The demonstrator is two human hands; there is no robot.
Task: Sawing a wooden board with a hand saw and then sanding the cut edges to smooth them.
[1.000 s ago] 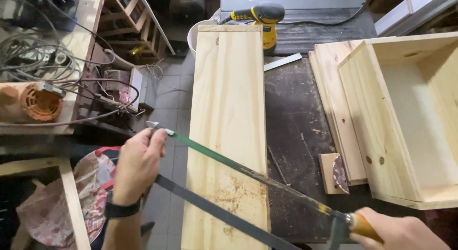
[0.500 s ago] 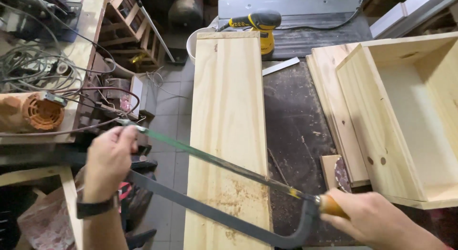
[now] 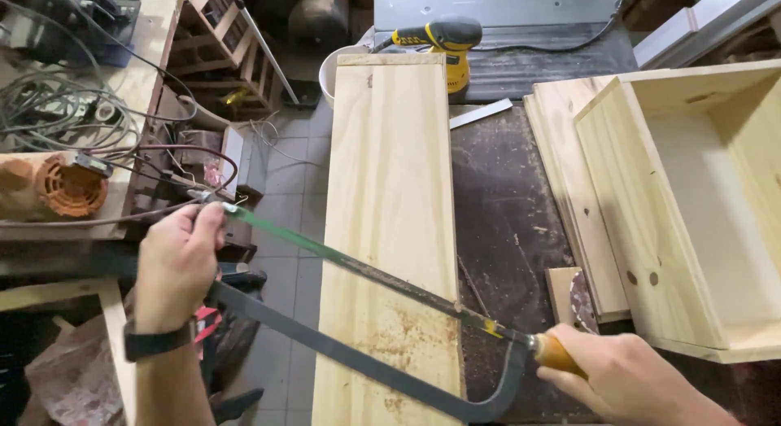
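Head view: dark metal-framed hacksaw with green blade and orange wooden handle (image 3: 366, 312) lies diagonally across the long pale pine plank (image 3: 394, 198), blade touching its right edge near 5 o'clock. Left hand (image 3: 175, 263), at 9 o'clock of the plank, fingers clenched on the saw's front end. Right hand (image 3: 630, 377), at 5 o'clock, fingers grasping the handle. Plank rests on the dark worktop (image 3: 504, 222). Open pine box (image 3: 691, 206) at 3 o'clock; yellow cordless drill (image 3: 443, 39) at 12.
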